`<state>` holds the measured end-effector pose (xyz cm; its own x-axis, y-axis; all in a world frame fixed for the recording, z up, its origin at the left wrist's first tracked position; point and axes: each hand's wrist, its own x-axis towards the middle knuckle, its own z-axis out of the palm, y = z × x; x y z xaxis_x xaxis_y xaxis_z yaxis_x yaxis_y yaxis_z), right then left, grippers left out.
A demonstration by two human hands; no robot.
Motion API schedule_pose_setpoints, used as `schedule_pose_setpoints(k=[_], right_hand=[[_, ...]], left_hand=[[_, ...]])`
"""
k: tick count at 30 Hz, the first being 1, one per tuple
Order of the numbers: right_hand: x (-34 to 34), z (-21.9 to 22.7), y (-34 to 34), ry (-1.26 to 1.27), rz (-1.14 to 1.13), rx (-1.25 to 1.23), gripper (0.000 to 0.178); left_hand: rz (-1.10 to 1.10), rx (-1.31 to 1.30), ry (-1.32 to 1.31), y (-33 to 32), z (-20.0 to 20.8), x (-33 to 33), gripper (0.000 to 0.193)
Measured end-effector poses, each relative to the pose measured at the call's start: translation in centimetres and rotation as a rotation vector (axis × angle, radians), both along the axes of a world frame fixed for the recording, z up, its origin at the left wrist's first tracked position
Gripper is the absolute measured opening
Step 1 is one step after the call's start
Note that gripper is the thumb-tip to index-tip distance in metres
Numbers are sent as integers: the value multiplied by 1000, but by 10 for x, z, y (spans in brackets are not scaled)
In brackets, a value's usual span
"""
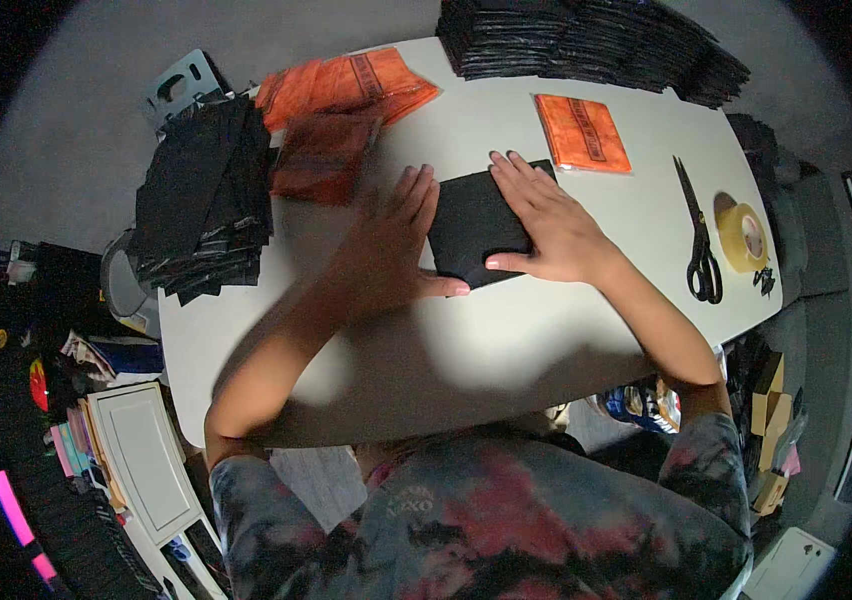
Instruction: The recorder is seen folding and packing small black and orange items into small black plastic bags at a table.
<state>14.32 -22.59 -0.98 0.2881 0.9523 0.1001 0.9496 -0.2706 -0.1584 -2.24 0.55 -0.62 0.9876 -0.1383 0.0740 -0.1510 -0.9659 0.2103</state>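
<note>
hands (558, 232) lie flat, unclenched, against a black square (479, 222); clear packet (583, 136) beyond holds orange contents (602, 118).

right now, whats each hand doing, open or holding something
Left hand: open, at the left edge of the flat black piece.
Right hand: open, on its right side.

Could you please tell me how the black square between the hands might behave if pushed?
The black square lies flat, so it would probably slide rather than roll. It looks thin, suggesting little weight, and its mostly matte face may offer easy grip.
</note>
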Motion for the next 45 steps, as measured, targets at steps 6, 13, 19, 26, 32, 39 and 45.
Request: schedule_pose_setpoints(k=[6, 13, 19, 26, 32, 39, 45], right_hand=[[-4, 0, 2, 4, -34, -47, 118], [-1, -3, 1, 6, -60, -1, 123], [2, 2, -1, -54, -49, 73, 126], [22, 1, -9, 4, -26, 84, 113], [98, 40, -59, 162, -392, 232, 29], [135, 25, -88, 77, -241, 289, 36], [131, 21, -84, 80, -255, 235, 46]], left_hand=[[3, 85, 12, 1, -1, 1, 140], [10, 118, 55, 5, 4, 5, 149], [16, 66, 114, 5, 7, 7, 154], [34, 132, 207, 13, 12, 6, 151], [24, 161, 160, 22, 54, 3, 133], [-349, -195, -89, -42, 46, 116, 56], [-448, -52, -207, -69, 25, 212, 44]])
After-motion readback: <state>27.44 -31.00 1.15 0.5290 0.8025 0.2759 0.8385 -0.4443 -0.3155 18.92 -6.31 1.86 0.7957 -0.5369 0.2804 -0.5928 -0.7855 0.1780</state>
